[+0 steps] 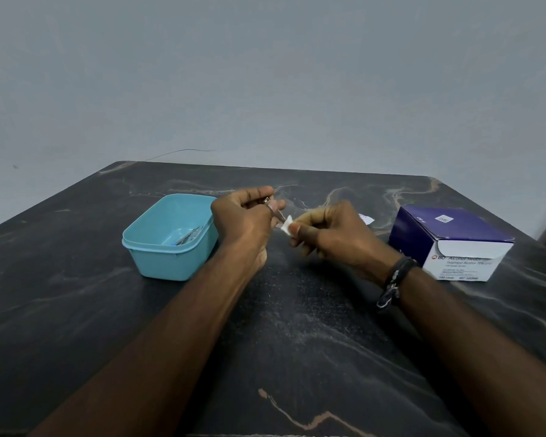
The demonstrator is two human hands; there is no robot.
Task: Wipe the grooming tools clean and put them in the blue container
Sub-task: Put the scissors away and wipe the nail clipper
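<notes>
My left hand (245,223) grips a small metal grooming tool (275,210), most of it hidden by the fingers. My right hand (327,233) pinches a small white wipe (286,227) against the tool's lower end. Both hands hover above the middle of the dark marble table. The blue container (167,247) stands just left of my left hand. Thin metal tools (188,237) lie inside it.
A purple and white box of alcohol swabs (451,244) stands at the right of the table (281,326). A small white scrap (367,218) lies behind my right hand. A plain grey wall rises behind the table's far edge.
</notes>
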